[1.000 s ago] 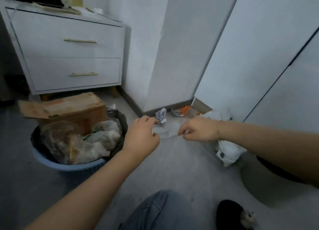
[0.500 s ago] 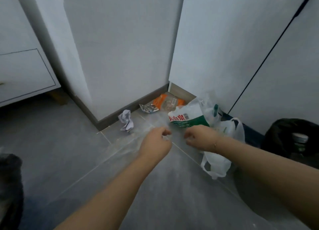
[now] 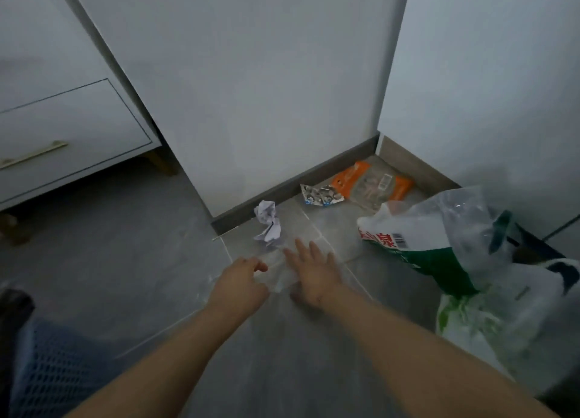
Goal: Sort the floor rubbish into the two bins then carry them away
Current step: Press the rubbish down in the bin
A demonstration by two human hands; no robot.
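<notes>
Rubbish is seen scattered over a grey tiled floor (image 3: 131, 260) in the head view, gathered mostly in the far corner where two white walls meet. A clear plastic wrapper (image 3: 277, 271) lies flat at centre, pressed down by the right hand (image 3: 314, 273) with fingers straight and spread, while its left edge appears pinched by the curled fingers of the left hand (image 3: 241, 279). The film is judged very light, limp and slippery; a pinch at an edge or a scrunch into the palm would likely serve best. Just beyond, a crumpled paper ball (image 3: 266, 220) is found, light and easily taken whole. Farther off, a foil blister pack (image 3: 320, 194) and an orange snack packet (image 3: 373, 182) rest against the skirting. At right, a printed plastic bag (image 3: 417, 238) is slumped against a white carrier bag (image 3: 508, 307), both soft and best gathered by the neck. A blue mesh bin (image 3: 53, 370) is glimpsed near left, below a white drawer unit (image 3: 62, 129).
</notes>
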